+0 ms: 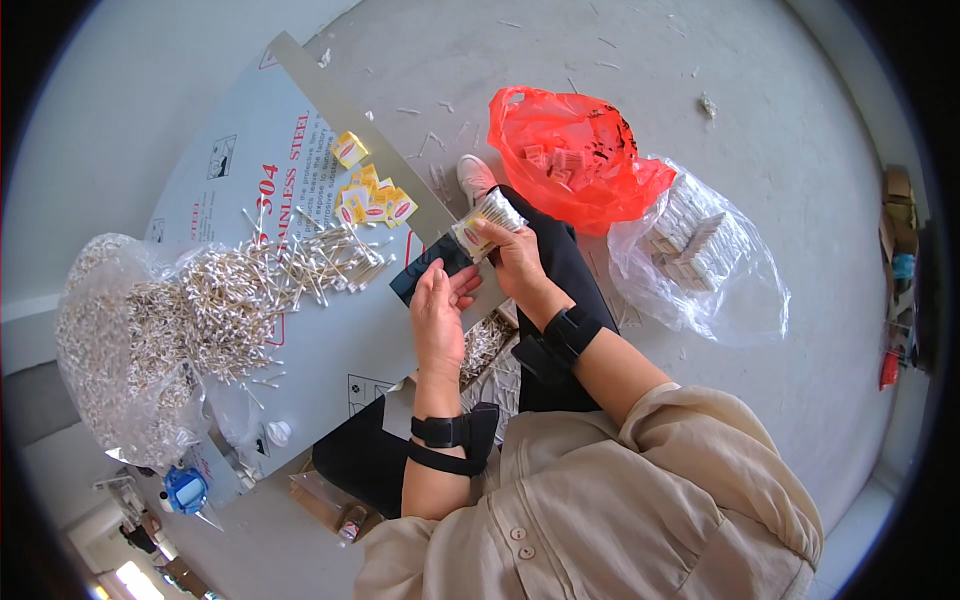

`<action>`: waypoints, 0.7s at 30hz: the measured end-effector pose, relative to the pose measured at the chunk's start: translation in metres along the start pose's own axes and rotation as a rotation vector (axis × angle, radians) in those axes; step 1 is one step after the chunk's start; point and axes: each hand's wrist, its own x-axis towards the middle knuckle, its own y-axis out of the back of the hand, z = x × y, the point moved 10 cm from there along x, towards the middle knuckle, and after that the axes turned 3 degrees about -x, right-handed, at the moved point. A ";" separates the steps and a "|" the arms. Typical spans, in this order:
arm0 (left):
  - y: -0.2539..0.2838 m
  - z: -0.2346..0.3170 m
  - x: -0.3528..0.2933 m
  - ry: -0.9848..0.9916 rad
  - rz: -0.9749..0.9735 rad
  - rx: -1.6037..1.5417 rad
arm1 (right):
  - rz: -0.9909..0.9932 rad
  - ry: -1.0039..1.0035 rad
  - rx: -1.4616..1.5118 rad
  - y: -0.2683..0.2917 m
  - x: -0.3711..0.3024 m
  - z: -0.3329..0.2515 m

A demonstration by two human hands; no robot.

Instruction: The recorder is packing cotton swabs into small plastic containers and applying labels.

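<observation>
My right hand [515, 262] grips a small clear packet of cotton swabs [487, 220] with a yellow label, held above my lap. My left hand [438, 310] is just below and left of it, fingers closed on the edge of a dark flat card [425, 272] that reaches up to the packet. A loose heap of cotton swabs [270, 275] lies on the grey metal sheet [345, 330] to the left. Several small yellow labels [370, 200] lie on the sheet above the heap.
A large clear bag of swabs [110, 340] sits at the far left. A red plastic bag [570, 155] and a clear bag of filled packets [700, 255] rest on the concrete floor to the right. A blue tape dispenser [185, 490] lies at lower left.
</observation>
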 end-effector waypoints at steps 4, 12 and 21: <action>0.003 -0.001 -0.003 -0.040 0.052 -0.014 | 0.008 0.010 -0.027 0.003 0.001 0.001; -0.001 -0.007 -0.006 -0.018 0.072 -0.085 | 0.072 0.018 -0.062 0.002 -0.006 -0.004; -0.014 -0.012 0.003 0.057 -0.038 -0.257 | 0.080 -0.003 -0.065 0.003 -0.005 -0.005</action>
